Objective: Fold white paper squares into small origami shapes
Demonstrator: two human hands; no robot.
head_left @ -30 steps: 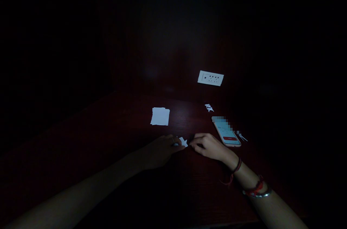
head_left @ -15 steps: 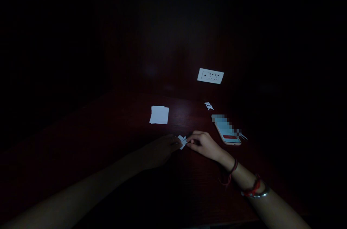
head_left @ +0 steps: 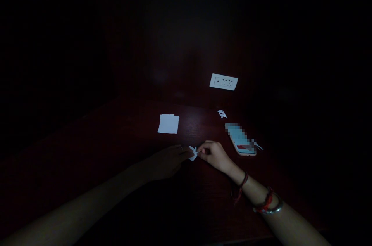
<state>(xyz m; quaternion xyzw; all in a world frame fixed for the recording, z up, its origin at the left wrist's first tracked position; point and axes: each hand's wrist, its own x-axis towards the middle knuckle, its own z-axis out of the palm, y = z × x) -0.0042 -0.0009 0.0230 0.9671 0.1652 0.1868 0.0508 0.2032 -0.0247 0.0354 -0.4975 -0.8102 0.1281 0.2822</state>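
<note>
- The folded white paper sits on the dark red worktop, between the two hands, with the fingers of both touching it.
- From the left hand it lies at about three o'clock; from the right hand, at about nine. Neither hand is clearly nearer.
- Left fingers: stretched towards three o'clock, their tips over the paper's nine o'clock side. Whether they pinch it or only press it down, I cannot tell.
- Right fingers: thumb and fingertips brought together, seemingly clamped on a slim flap at the paper's three o'clock edge.
- The paper has no plain long axis: a pointed flap stands out towards one o'clock, the slim one towards three, and a blunt corner towards six.
- From the paper, a stack of white squares lies between ten and eleven o'clock, small white paper pieces between one and two, and a phone just short of three, its long axis running roughly eleven to five.
</note>
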